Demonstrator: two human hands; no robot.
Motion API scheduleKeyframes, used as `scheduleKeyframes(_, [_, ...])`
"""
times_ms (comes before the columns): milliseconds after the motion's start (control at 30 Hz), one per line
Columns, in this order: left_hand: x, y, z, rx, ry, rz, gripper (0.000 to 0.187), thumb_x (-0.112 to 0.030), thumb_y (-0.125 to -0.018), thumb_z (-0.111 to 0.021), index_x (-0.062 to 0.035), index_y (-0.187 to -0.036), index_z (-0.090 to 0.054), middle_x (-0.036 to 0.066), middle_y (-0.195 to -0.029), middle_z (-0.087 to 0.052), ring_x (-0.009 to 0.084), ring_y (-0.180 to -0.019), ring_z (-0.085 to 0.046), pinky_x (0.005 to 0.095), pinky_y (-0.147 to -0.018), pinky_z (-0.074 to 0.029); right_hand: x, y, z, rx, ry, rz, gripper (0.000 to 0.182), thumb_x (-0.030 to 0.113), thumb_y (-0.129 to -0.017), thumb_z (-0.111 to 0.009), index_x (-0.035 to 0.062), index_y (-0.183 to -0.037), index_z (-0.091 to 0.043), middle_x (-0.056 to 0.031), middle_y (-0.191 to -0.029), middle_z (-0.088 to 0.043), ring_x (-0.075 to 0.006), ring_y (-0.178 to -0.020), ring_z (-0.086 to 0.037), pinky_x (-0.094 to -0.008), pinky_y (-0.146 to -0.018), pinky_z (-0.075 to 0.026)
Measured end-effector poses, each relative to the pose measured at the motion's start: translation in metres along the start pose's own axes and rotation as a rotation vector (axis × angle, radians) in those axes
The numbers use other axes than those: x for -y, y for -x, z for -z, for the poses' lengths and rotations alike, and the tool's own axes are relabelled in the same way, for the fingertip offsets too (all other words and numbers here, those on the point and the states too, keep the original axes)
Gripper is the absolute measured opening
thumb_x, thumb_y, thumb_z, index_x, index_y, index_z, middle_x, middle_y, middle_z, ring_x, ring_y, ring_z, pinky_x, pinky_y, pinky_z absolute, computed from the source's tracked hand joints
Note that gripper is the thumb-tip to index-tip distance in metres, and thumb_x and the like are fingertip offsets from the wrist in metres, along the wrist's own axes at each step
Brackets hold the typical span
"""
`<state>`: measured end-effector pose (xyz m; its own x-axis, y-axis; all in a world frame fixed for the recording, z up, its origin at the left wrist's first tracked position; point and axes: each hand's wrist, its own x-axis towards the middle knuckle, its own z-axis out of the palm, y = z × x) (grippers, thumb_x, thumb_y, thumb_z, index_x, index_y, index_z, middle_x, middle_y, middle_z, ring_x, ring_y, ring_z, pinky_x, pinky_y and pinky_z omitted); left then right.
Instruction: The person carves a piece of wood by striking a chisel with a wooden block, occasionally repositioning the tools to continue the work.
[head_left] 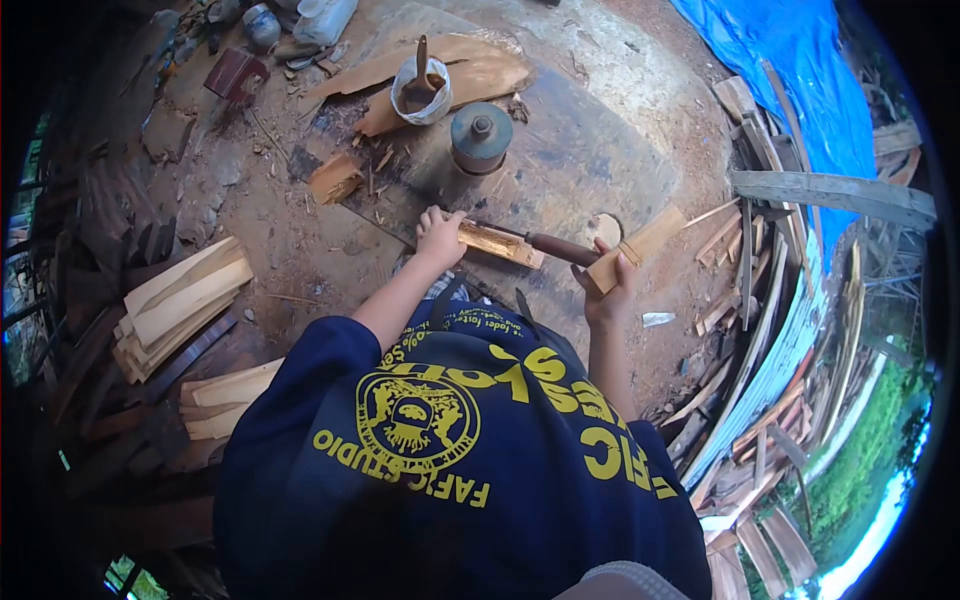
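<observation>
My right hand [608,292] is closed around a pale flat wooden block [650,236]. A tool with a long brown handle [562,249] and a narrow dark blade points left from beside that block; the handle's end meets the block in this view. My left hand [440,238] grips the left end of a split piece of wood [505,245] with a rough golden face. The blade lies along the upper edge of this piece, its far end close to my left fingers.
Ahead stands a blue-green metal cylinder [481,138] with a knob on top. Behind it, a white tub [421,92] holds a brown brush. Stacked boards [185,305] lie at left, and scrap wood and a blue tarp [790,70] at right. A wood chunk [335,178] sits front left.
</observation>
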<state>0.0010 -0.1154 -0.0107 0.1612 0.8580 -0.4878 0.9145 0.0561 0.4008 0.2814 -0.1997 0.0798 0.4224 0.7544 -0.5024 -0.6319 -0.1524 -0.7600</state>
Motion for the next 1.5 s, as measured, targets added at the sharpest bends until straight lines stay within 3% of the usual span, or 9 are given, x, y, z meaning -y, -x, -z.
scheduleKeyframes(100, [-0.007, -0.006, -0.004, -0.036, -0.035, -0.037, 0.05, -0.017, -0.072, -0.075, -0.021, -0.12, -0.062, 0.022, -0.137, -0.038, 0.0396, -0.137, -0.028, 0.0561, -0.11, -0.026, 0.01, -0.016, 0.017, 0.119, -0.047, -0.131, 0.044, 0.037, -0.086, -0.061, 0.0014, -0.112, -0.056, -0.0125, -0.101, -0.063, -0.0301, -0.098, -0.063, -0.0563, -0.091, -0.052])
scheduleKeyframes(167, [-0.013, -0.008, -0.003, -0.046, -0.049, 0.032, 0.051, -0.013, -0.069, -0.077, -0.0209, -0.117, -0.062, 0.019, -0.142, -0.037, 0.0393, -0.139, -0.024, 0.0617, -0.107, -0.025, 0.018, -0.025, 0.022, 0.426, -0.113, -0.279, 0.045, 0.037, -0.083, -0.062, 0.001, -0.109, -0.058, -0.0123, -0.096, -0.062, -0.0288, -0.1, -0.061, -0.0597, -0.095, -0.049])
scheduleKeyframes(333, [0.013, -0.035, -0.014, 0.058, 0.093, -0.057, 0.047, -0.018, -0.067, -0.082, -0.0212, -0.11, -0.064, 0.004, -0.135, -0.056, 0.0336, -0.141, -0.032, 0.0653, -0.11, -0.015, 0.014, -0.048, 0.025, 0.277, 0.055, -0.308, 0.038, 0.035, -0.08, -0.064, 0.0016, -0.097, -0.061, -0.0116, -0.087, -0.063, -0.0237, -0.076, -0.058, -0.038, -0.063, -0.048])
scheduleKeyframes(567, [0.007, -0.045, -0.009, 0.024, 0.139, -0.035, 0.028, -0.036, -0.072, -0.081, -0.0203, -0.095, -0.073, 0.001, -0.124, -0.065, 0.0294, -0.139, -0.038, 0.0655, -0.113, -0.007, 0.011, -0.044, 0.019, -0.031, -0.048, -0.402, 0.035, 0.036, -0.083, -0.06, 0.005, -0.098, -0.058, -0.0095, -0.084, -0.063, -0.0232, -0.077, -0.058, -0.0385, -0.061, -0.049])
scheduleKeyframes(1033, [0.007, -0.059, -0.036, -0.066, 0.289, -0.122, 0.017, -0.021, -0.074, -0.079, -0.0094, -0.085, -0.075, 0.014, -0.089, -0.073, 0.0336, -0.135, -0.045, 0.0644, -0.114, 0.002, 0.017, -0.034, 0.011, -0.307, -0.435, -0.571, 0.039, 0.038, -0.081, -0.06, 0.0083, -0.107, -0.054, -0.0093, -0.092, -0.06, -0.0235, -0.081, -0.051, -0.0387, -0.069, -0.04])
scheduleKeyframes(1100, [0.007, -0.059, -0.041, -0.129, 0.291, -0.13, 0.013, -0.02, -0.075, -0.078, -0.0096, -0.081, -0.074, 0.013, -0.085, -0.073, 0.032, -0.124, -0.055, 0.0647, -0.114, 0.002, 0.019, -0.024, 0.004, -0.285, -0.397, -0.561, 0.039, 0.037, -0.081, -0.059, 0.0094, -0.108, -0.053, -0.0089, -0.092, -0.06, -0.0229, -0.081, -0.052, -0.0386, -0.068, -0.04])
scheduleKeyframes(1233, [0.006, -0.064, -0.04, -0.057, 0.287, -0.09, 0.011, -0.02, -0.075, -0.078, -0.0104, -0.079, -0.072, 0.011, -0.084, -0.072, 0.0289, -0.111, -0.063, 0.0656, -0.113, 0.0, 0.015, -0.007, 0.003, -0.254, -0.328, -0.505, 0.037, 0.037, -0.082, -0.058, 0.0131, -0.109, -0.05, -0.0078, -0.09, -0.061, -0.0215, -0.079, -0.053, -0.039, -0.065, -0.04])
scheduleKeyframes(1300, [0.004, -0.064, -0.033, 0.045, 0.315, -0.058, 0.011, -0.02, -0.075, -0.078, -0.0118, -0.079, -0.072, 0.018, -0.099, -0.072, 0.0304, -0.137, -0.044, 0.0671, -0.112, 0.005, 0.024, 0.009, -0.004, -0.234, -0.293, -0.459, 0.041, 0.037, -0.081, -0.059, 0.0092, -0.11, -0.05, -0.0087, -0.086, -0.06, -0.0211, -0.078, -0.054, -0.0384, -0.065, -0.04])
scheduleKeyframes(1500, [0.022, -0.058, -0.027, 0.044, 0.38, -0.195, 0.018, -0.013, -0.077, -0.075, -0.0126, -0.094, -0.074, 0.013, -0.111, -0.07, 0.0286, -0.139, -0.042, 0.0624, -0.116, -0.003, 0.035, 0.022, -0.015, -0.183, -0.123, -0.322, 0.034, 0.036, -0.084, -0.057, 0.0101, -0.104, -0.053, -0.008, -0.083, -0.061, -0.0233, -0.072, -0.059, -0.039, -0.054, -0.047])
